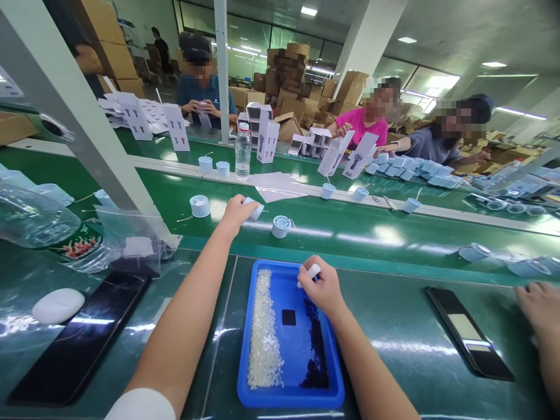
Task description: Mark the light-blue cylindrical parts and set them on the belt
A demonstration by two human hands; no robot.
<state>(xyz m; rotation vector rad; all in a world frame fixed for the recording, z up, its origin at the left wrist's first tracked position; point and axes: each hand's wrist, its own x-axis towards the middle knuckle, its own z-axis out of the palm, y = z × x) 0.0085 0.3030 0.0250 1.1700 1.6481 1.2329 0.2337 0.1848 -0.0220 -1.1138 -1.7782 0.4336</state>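
Observation:
My left hand (236, 214) reaches out over the green conveyor belt (332, 236) and grips a small pale blue cylindrical part (254, 209) by its side. Close to that hand, a round blue-grey part (281, 226) stands on the belt, and a white-topped round part (200, 206) sits further left. My right hand (322, 286) is over a blue plastic tray (289, 400), pinching a small white piece (312, 272). In the tray lie a long strip of clear granules (263, 332), a dark granule pile (315, 350) and a small black square (289, 317).
A co-worker's hand (540, 306) rests at the right edge. Black pads (79, 338) lie on both sides of the tray. A plastic bag (126, 245) and bottle lie left. Across the belts, several people handle printed white cartons (177, 127), with stacked cardboard boxes (286, 81) behind.

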